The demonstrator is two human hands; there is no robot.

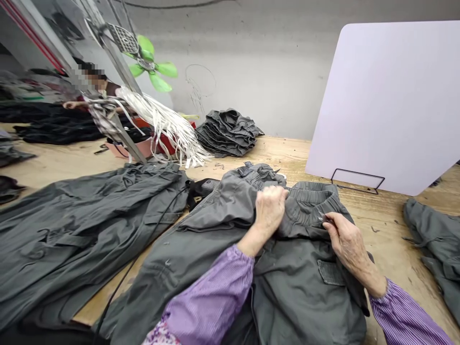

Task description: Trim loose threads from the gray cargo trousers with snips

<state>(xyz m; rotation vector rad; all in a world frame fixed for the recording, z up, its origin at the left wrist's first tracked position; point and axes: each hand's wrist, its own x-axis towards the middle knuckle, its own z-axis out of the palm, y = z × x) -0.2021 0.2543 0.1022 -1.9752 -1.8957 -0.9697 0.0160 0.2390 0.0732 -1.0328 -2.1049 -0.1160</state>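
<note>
Dark grey trousers (305, 287) with a gathered elastic waistband (311, 194) lie before me, a flap pocket on one leg. My left hand (269, 208) is closed in a fist at the left end of that waistband, gripping its cloth. Thumb and forefinger of my right hand (347, 239) pinch at the waistband's right side. A small shiny bit shows at those fingertips, too small to name. Another grey pair of trousers (201, 239) lies under my left forearm, its bunched waist just beyond the left hand.
More grey garments lie left (89, 225) and right (438, 239); a folded pile (230, 132) sits by the wall. A white board (384, 105) stands behind a black wire stand (357, 182). White strips (168, 124) hang from a metal post beside a green fan (147, 62). Another person (111, 88) is at far left.
</note>
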